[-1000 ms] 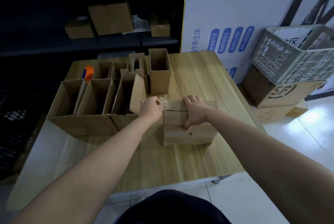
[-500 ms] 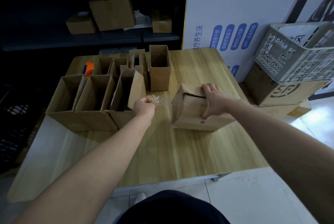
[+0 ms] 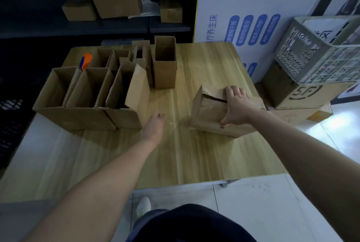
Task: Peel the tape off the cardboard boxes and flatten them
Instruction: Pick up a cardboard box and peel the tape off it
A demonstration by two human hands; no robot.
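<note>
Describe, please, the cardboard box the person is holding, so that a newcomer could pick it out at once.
On the wooden table, look to the right half, away from the cluster of open boxes on the left. There the right hand grips a cardboard box from above. Unlike its open-topped neighbours, its top flaps are folded shut, with a dark slit between them.

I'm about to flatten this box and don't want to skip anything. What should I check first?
1. Right hand grip on the cardboard box: ok, fingers over the top, thumb on the front.
2. Top seam open: ok, a dark gap shows between flaps.
3. All tape off the box: cannot tell; clear tape hardly shows.
4. Left hand free of tape: cannot tell.
5. Bare table space in front: ok.
</note>
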